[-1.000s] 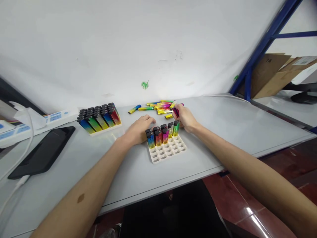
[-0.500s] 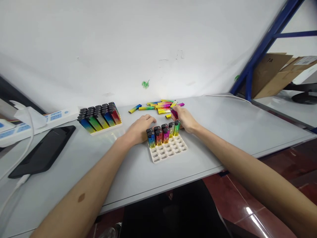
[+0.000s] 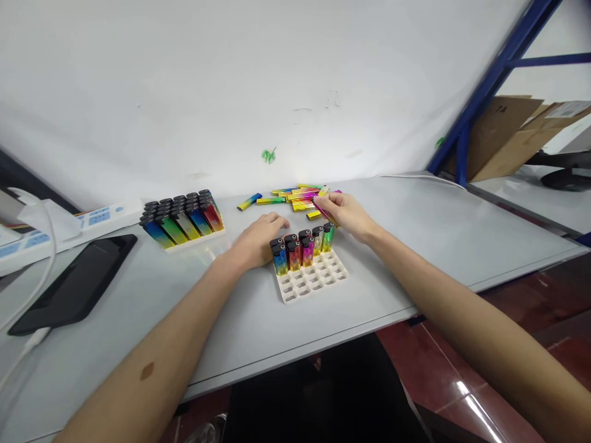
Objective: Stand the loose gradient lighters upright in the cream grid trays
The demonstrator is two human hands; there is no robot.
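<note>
A white slotted tray (image 3: 314, 280) sits in front of me with several rainbow lighters (image 3: 300, 246) standing in its far rows. My left hand (image 3: 256, 237) rests flat on the table against the tray's left far corner, fingers spread. My right hand (image 3: 344, 212) is just behind the tray, fingers pinched on a pink lighter (image 3: 323, 212). A loose pile of coloured lighters (image 3: 295, 197) lies on the table right beyond both hands.
A second tray full of lighters (image 3: 184, 221) stands at the left. A black phone (image 3: 76, 283) with a white cable, and a power strip (image 3: 64, 227), lie further left. Blue shelving (image 3: 480, 98) and cardboard boxes (image 3: 517, 135) are at the right. The table edge (image 3: 323, 344) runs near me.
My right hand has lifted slightly and shifted towards the loose pile with the pink lighter still pinched. My left hand has stayed by the tray.
</note>
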